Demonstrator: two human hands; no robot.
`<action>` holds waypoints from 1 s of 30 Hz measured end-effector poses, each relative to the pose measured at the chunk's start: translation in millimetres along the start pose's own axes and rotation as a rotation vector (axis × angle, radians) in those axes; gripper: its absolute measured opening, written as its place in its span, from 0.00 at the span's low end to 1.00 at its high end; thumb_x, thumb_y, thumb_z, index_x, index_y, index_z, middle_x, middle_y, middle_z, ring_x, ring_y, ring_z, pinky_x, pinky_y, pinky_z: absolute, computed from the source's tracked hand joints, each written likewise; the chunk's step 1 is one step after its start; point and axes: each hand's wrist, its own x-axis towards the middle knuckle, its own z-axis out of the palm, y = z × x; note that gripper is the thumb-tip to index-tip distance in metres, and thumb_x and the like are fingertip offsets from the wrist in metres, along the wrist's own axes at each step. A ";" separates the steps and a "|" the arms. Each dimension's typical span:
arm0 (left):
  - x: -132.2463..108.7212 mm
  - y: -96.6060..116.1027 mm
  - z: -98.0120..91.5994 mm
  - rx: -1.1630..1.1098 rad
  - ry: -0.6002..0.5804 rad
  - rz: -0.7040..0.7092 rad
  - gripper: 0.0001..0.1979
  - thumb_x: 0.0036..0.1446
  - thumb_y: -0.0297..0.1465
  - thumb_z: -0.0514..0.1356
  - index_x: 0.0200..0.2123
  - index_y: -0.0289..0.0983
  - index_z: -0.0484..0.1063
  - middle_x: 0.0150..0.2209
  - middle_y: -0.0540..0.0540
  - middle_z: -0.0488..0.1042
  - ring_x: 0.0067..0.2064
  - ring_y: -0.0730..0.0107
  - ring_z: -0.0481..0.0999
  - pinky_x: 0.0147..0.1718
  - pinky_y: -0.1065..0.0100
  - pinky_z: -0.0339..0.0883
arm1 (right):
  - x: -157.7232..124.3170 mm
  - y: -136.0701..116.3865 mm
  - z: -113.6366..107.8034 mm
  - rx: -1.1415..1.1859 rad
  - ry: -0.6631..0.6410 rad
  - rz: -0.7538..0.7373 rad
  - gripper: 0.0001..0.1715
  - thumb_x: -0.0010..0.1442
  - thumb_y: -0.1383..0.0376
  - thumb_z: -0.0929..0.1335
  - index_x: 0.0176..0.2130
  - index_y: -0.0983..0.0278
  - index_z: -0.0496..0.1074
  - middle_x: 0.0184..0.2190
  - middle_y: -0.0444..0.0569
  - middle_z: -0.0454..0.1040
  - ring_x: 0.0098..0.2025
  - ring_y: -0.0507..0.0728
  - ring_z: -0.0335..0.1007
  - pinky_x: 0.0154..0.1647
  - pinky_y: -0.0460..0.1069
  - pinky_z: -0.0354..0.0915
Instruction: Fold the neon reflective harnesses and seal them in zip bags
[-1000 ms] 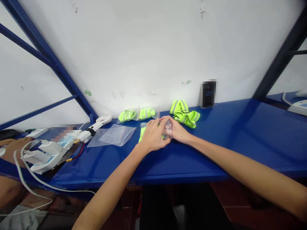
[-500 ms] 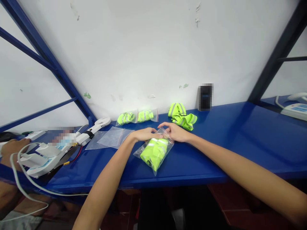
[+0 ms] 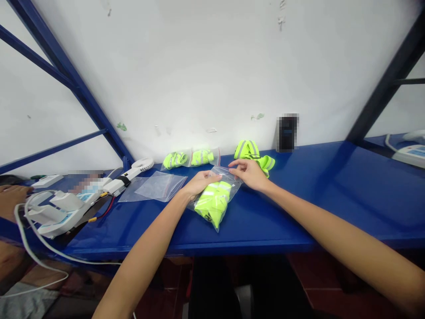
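A clear zip bag (image 3: 235,188) lies near the front of the blue table, its mouth toward the wall. Folded inside is a yellow-green reflective strap (image 3: 213,203) with silvery stripes. My left hand (image 3: 198,182) grips the bag's upper left side, thumb lying over the plastic. At the upper right corner, the fingers of my right hand (image 3: 250,174) pinch the bag's mouth edge. Just behind my right hand sits a loose reflective strap (image 3: 246,149), partly covered by that hand.
Two bagged straps (image 3: 175,160) rest against the wall. Flat clear bags (image 3: 156,185) lie left, near a small white fan (image 3: 143,164) and a power strip (image 3: 55,221) with cables. A pixelated dark object (image 3: 287,134) leans at the wall. Another person's hand (image 3: 13,199) is far left.
My right hand has shifted slightly right along the bag's mouth, and its fingers now pinch the corner. My left hand has moved a little left, its thumb on the bag. The view has shifted slightly.
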 end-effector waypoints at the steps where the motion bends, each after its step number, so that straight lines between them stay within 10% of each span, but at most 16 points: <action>1: 1.9 -1.1 -0.2 -0.020 0.018 0.004 0.21 0.43 0.46 0.68 0.31 0.34 0.70 0.26 0.47 0.73 0.26 0.72 0.71 0.27 0.70 0.62 | 0.4 1.0 -0.1 -0.006 0.014 -0.025 0.18 0.54 0.58 0.69 0.41 0.67 0.74 0.19 0.44 0.70 0.21 0.51 0.61 0.25 0.47 0.59; 12: 3.0 -3.0 -4.8 0.078 -0.048 0.127 0.13 0.52 0.40 0.62 0.32 0.36 0.70 0.26 0.50 0.72 0.25 0.75 0.69 0.26 0.73 0.59 | 0.3 2.6 -4.5 -0.023 -0.447 0.155 0.25 0.53 0.58 0.70 0.48 0.67 0.73 0.24 0.42 0.70 0.18 0.49 0.59 0.22 0.47 0.57; 30: 11.2 -11.3 2.9 0.233 -0.039 0.365 0.16 0.52 0.43 0.62 0.31 0.34 0.69 0.29 0.50 0.71 0.26 0.78 0.67 0.28 0.72 0.61 | -2.6 3.0 6.1 0.074 -0.339 0.080 0.12 0.51 0.61 0.67 0.32 0.67 0.76 0.24 0.44 0.72 0.25 0.51 0.63 0.28 0.46 0.58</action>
